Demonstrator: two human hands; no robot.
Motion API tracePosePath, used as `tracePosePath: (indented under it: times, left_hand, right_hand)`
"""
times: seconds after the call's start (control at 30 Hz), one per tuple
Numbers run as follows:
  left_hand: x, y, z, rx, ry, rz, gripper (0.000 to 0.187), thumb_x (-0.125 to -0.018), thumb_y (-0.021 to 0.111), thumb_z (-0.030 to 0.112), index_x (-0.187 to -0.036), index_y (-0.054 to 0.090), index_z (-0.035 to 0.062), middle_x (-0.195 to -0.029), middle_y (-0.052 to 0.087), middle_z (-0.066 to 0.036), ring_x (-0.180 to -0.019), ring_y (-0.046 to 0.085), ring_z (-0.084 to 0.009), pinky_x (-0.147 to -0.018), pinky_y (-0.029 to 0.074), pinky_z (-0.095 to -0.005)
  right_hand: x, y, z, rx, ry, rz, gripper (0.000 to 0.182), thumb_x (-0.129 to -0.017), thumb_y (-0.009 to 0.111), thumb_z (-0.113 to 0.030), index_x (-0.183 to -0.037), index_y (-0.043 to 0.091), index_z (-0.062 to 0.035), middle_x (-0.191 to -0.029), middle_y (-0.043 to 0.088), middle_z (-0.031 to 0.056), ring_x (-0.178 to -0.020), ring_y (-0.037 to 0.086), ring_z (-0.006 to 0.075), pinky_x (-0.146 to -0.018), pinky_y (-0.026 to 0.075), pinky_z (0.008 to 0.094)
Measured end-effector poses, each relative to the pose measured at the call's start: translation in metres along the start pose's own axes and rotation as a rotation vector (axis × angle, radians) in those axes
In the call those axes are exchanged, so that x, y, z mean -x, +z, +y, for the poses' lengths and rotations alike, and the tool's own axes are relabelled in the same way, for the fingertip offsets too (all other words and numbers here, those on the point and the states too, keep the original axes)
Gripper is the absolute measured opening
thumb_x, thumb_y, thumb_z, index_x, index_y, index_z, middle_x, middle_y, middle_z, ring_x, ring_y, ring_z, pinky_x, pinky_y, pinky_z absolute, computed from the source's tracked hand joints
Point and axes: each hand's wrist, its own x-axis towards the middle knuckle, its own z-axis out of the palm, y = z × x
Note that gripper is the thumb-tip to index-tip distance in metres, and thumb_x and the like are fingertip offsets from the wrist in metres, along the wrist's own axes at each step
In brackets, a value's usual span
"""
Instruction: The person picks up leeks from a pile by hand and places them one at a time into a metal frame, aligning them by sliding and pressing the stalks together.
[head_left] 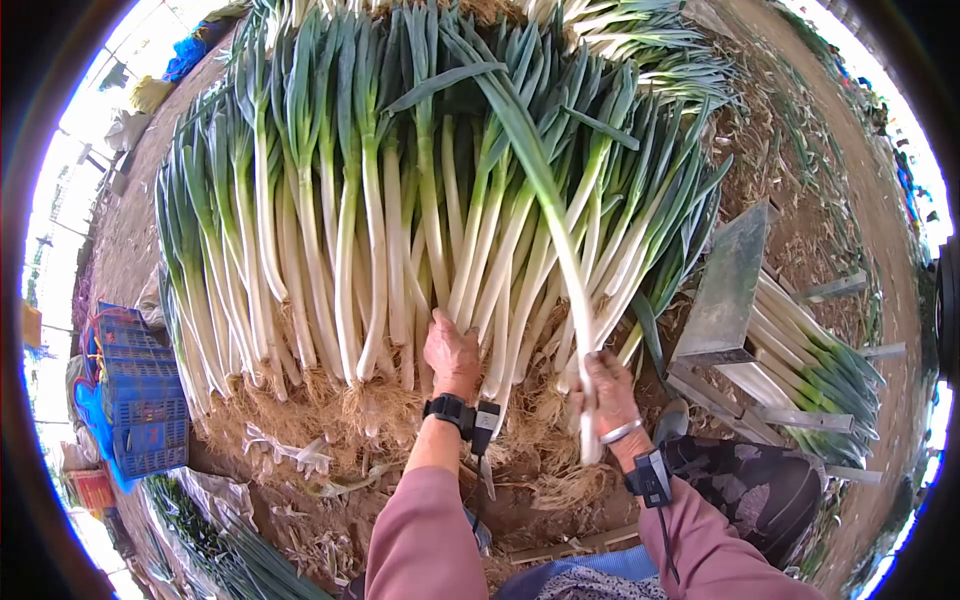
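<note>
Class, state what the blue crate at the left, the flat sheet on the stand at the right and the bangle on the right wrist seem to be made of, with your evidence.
Blue crate: moulded plastic, slightly glossy; evenly slotted walls.
Flat sheet: dull grey metal, perhaps galvanised steel or aluminium; thin edges, mottled sheen.
Bangle: probably polished metal; smooth, silvery shine.

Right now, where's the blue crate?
Head view, left side: the blue crate sits just past the left edge of the leek pile, well left of the left hand.
</note>
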Motion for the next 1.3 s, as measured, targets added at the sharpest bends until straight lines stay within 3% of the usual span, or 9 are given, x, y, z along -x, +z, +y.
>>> tracePosePath:
  times: [0.4,0.53,0.7,0.77,0.83,0.9,1.03,1.27,1.3]
  left_hand:
    - [0.026,-0.055,0.043,0.48,-0.075,-0.392,0.047,-0.058,0.076,0.013,-0.098,0.062,-0.0075,-0.085,0.067,-0.02,-0.075,0.066,-0.0285,-0.073,0.053,-0.0359]
    - [0.082,-0.126,0.085,0.882,-0.263,-0.788,0.047,-0.072,0.068,-0.001,-0.113,0.048,-0.0125,-0.083,0.065,-0.023,-0.062,0.065,-0.0252,-0.05,0.058,-0.0335]
    - [0.161,-0.164,0.075,1.092,-0.417,-0.817,0.035,-0.081,0.062,0.003,-0.114,0.056,-0.0021,-0.103,0.062,-0.018,-0.083,0.065,-0.0255,-0.062,0.058,-0.0337]
    - [0.191,-0.195,0.081,0.737,-0.054,-0.789,0.056,-0.086,0.062,0.01,-0.136,0.038,0.0002,-0.112,0.055,-0.013,-0.094,0.059,-0.0214,-0.076,0.053,-0.0302]
    - [0.213,-0.195,0.072,1.142,-0.301,-0.744,0.068,-0.086,0.064,0.016,-0.141,0.027,0.002,-0.112,0.055,-0.013,-0.095,0.059,-0.0215,-0.078,0.053,-0.0309]
    - [0.236,-0.205,0.068,1.065,-0.155,-0.736,0.078,-0.08,0.069,0.019,-0.142,0.025,0.0007,-0.114,0.055,-0.014,-0.096,0.058,-0.0212,-0.079,0.053,-0.0306]
    - [0.293,-0.267,0.083,0.558,-0.052,-0.784,0.1,-0.064,0.081,0.023,-0.142,0.024,-0.0034,-0.115,0.053,-0.014,-0.104,0.054,-0.0227,-0.093,0.045,-0.0315]
    - [0.452,-0.369,0.091,0.607,0.155,-0.6,0.073,-0.072,0.069,0.011,-0.137,0.037,-0.0012,-0.105,0.061,-0.017,-0.092,0.061,-0.0314,-0.089,0.046,-0.0382]
    - [0.471,-0.376,0.079,0.407,0.181,-0.597,0.086,-0.068,0.069,0.01,-0.142,0.027,0.0011,-0.114,0.057,-0.02,-0.101,0.058,-0.0326,-0.093,0.044,-0.038]
  right_hand:
    - [0.008,0.031,-0.038,-0.182,0.16,-0.282,0.029,-0.096,0.05,-0.029,-0.098,0.056,-0.0011,-0.074,0.058,0.0054,-0.061,0.058,0.0156,-0.05,0.048,0.029]
    - [0.018,0.04,-0.054,-0.305,0.182,-0.133,0.027,-0.092,0.058,-0.028,-0.089,0.062,-0.0017,-0.078,0.064,0.0076,-0.064,0.061,0.0178,-0.06,0.052,0.0302]
    - [0.038,0.067,-0.025,-0.269,0.106,-0.007,0.018,-0.084,0.067,-0.017,-0.091,0.065,-0.0005,-0.087,0.066,0.0103,-0.081,0.06,0.0202,-0.077,0.048,0.034]
    - [0.057,0.078,-0.001,-0.007,-0.108,0.048,0.019,-0.084,0.066,-0.014,-0.096,0.066,0.0013,-0.089,0.066,0.0107,-0.084,0.06,0.022,-0.082,0.046,0.0339]
    - [0.098,0.088,0.006,-0.205,-0.075,0.009,0.048,-0.085,0.065,-0.011,-0.127,0.047,0.0055,-0.117,0.06,0.019,-0.104,0.057,0.0256,-0.092,0.045,0.036]
    - [0.123,0.085,0.015,-0.043,0.002,0.039,0.06,-0.085,0.067,-0.011,-0.134,0.036,0.0051,-0.125,0.054,0.0218,-0.114,0.053,0.0284,-0.099,0.042,0.0353]
    - [0.138,0.075,0.037,-0.187,0.172,-0.206,0.069,-0.08,0.074,-0.022,-0.133,0.037,0.0018,-0.121,0.055,0.0209,-0.114,0.052,0.0286,-0.099,0.042,0.038]
    - [0.159,0.066,0.015,-0.783,0.467,-0.467,0.072,-0.069,0.071,-0.064,-0.11,0.058,-0.0074,-0.105,0.059,0.0134,-0.091,0.058,0.0295,-0.08,0.05,0.0474]
    - [0.147,0.073,0.029,-0.788,0.277,-0.478,0.072,-0.068,0.069,-0.067,-0.107,0.06,-0.0077,-0.101,0.06,0.0131,-0.088,0.059,0.0314,-0.078,0.052,0.0473]
